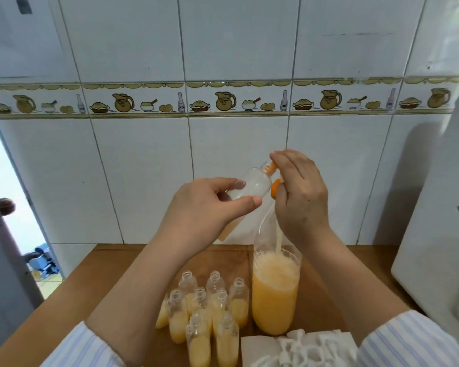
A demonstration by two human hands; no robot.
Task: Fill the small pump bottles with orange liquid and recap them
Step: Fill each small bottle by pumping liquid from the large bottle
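Note:
My left hand (pixel 210 200) grips a clear bottle (pixel 252 184) tilted with its mouth up and to the right; a little orange liquid sits in its low end. My right hand (pixel 300 192) curls its thumb and forefinger round that bottle's orange-ringed neck (pixel 269 168). An orange cap (pixel 275 188) shows under my right palm, above the tapering top of a large bottle (pixel 274 295) of foamy orange liquid; I cannot tell whether the hand holds it. Several small uncapped bottles (pixel 200 308), partly filled with orange liquid, stand left of the large bottle.
White pump caps (pixel 297 348) lie on a paper towel at the front right of the wooden counter (pixel 112 282). A white appliance (pixel 435 234) stands at the right. A tiled wall is behind, and an open doorway lies to the left.

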